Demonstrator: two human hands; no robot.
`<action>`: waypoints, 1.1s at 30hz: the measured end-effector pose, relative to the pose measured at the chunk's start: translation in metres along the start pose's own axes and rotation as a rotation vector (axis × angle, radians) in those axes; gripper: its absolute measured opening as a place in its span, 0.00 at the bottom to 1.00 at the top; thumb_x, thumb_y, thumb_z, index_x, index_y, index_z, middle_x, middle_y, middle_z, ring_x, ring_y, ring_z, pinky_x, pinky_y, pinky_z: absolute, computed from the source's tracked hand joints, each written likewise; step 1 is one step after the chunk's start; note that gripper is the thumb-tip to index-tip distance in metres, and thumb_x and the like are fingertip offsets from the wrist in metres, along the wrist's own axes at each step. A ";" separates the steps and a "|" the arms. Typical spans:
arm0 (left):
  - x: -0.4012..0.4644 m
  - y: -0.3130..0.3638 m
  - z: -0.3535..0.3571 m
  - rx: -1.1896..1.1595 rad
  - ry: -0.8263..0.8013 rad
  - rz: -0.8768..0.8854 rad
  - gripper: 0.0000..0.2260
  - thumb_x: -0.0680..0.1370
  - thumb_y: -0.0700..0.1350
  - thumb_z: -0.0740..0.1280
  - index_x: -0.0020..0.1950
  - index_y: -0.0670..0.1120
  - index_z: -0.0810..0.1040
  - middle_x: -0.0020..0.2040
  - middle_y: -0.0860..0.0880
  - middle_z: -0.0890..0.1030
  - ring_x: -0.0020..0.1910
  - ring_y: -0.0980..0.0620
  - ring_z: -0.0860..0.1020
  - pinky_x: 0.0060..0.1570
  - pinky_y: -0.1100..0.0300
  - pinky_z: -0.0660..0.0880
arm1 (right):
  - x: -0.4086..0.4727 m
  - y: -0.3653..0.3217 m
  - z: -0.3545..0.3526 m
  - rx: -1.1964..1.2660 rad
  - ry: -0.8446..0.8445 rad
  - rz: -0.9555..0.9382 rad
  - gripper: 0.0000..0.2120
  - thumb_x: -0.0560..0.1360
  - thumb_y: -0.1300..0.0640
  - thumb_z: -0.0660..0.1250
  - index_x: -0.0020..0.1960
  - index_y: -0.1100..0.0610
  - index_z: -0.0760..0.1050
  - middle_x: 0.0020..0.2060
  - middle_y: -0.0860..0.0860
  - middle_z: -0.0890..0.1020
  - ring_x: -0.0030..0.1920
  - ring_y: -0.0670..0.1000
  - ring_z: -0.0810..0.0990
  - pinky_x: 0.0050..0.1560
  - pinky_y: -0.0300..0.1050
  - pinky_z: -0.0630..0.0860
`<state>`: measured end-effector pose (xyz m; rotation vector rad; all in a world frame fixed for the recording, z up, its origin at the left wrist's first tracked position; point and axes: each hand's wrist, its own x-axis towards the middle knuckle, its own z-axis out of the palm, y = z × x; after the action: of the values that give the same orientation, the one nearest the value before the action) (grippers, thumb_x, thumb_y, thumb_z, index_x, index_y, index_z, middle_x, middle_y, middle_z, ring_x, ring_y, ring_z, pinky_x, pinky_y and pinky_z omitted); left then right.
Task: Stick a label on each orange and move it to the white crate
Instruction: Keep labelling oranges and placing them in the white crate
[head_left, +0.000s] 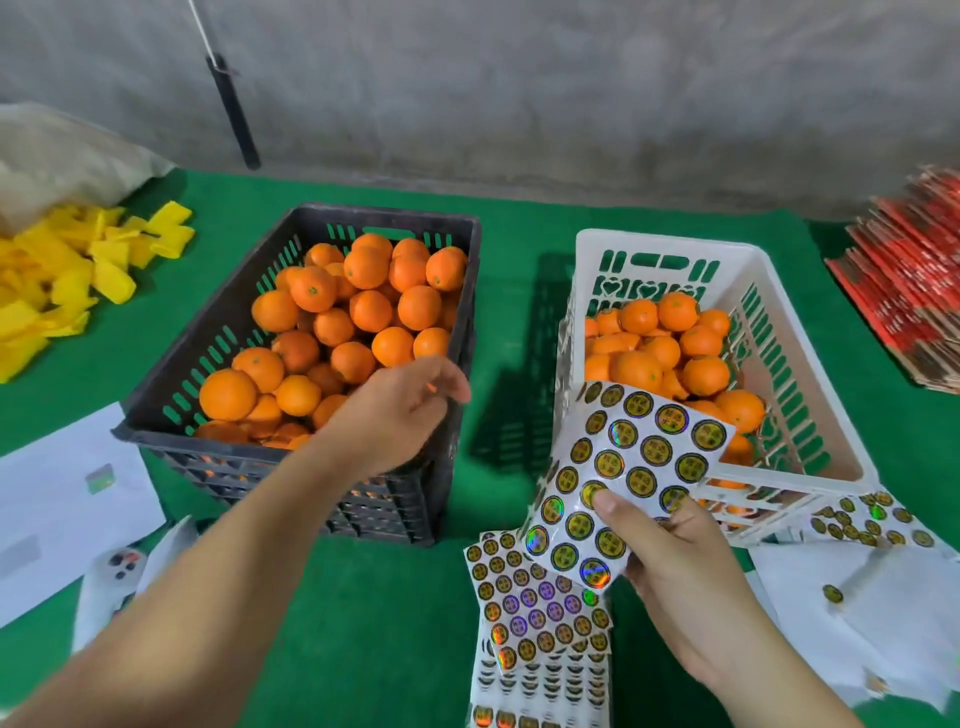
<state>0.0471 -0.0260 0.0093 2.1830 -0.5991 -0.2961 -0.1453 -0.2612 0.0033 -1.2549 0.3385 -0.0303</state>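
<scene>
So my right hand (680, 566) pinched the label sheet (618, 478) while my left hand (400, 410) hung relaxed, holding nothing, over the black crate (218, 332) at ten o'clock.

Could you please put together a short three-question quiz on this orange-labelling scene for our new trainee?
1. True or false: the right hand holds a sheet of round stickers.
2. Which crate is the left hand reaching over? A) the black crate B) the white crate C) neither
3. Fill in: more sticker sheets lie on the green ____ near the person.

Key:
1. True; the thumb pins the sheet from the front.
2. A; the hand hovers above the oranges at the black crate's near right corner, holding none that I can see.
3. Cloth, the table's covering.
</scene>
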 end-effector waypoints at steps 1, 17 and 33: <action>0.018 -0.007 -0.006 0.142 0.019 -0.002 0.15 0.83 0.40 0.60 0.54 0.60 0.78 0.40 0.57 0.82 0.31 0.56 0.75 0.26 0.61 0.70 | 0.001 -0.001 0.001 0.011 -0.005 -0.003 0.14 0.73 0.54 0.73 0.58 0.48 0.87 0.59 0.54 0.88 0.58 0.56 0.87 0.50 0.45 0.85; 0.080 -0.077 0.001 0.689 -0.588 -0.437 0.24 0.83 0.59 0.62 0.78 0.61 0.60 0.73 0.45 0.72 0.53 0.42 0.79 0.47 0.50 0.85 | 0.011 0.003 0.007 -0.076 -0.013 -0.070 0.26 0.69 0.38 0.80 0.64 0.44 0.83 0.63 0.50 0.86 0.63 0.55 0.85 0.68 0.63 0.76; 0.090 -0.080 -0.012 0.998 -0.246 -0.332 0.34 0.76 0.53 0.75 0.75 0.44 0.64 0.70 0.43 0.59 0.64 0.40 0.73 0.48 0.51 0.78 | 0.008 0.007 0.008 0.084 -0.024 -0.031 0.17 0.74 0.55 0.77 0.62 0.47 0.85 0.62 0.54 0.86 0.62 0.56 0.86 0.53 0.46 0.84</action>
<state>0.1548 -0.0214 -0.0466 3.2552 -0.5793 -0.5233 -0.1364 -0.2530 -0.0027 -1.1764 0.2937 -0.0557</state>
